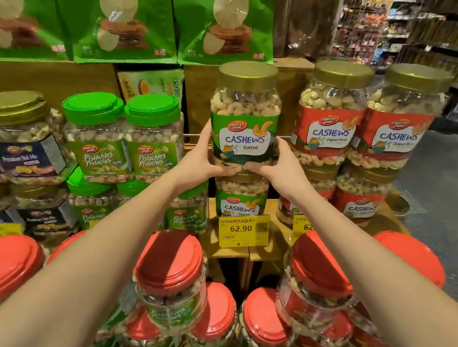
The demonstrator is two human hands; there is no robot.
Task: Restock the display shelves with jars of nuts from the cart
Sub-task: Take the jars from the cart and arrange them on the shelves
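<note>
A tall clear jar of salted cashews [244,115] with a gold lid and green label is upright in the centre of the display. My left hand [204,158] grips its lower left side and my right hand [276,165] grips its lower right side. Its base sits at the gold lid of another salted cashew jar [240,198] on the wooden shelf [235,252]. I cannot tell whether the two jars touch. The cart is out of view.
Red-label cashew jars [331,115] stand stacked to the right, green-lid pistachio jars [124,136] to the left, nut mix jars [13,141] at far left. Red-lid jars [170,273] crowd the lower shelf under my arms. Green snack bags [123,1] stand behind. An aisle floor [457,189] lies right.
</note>
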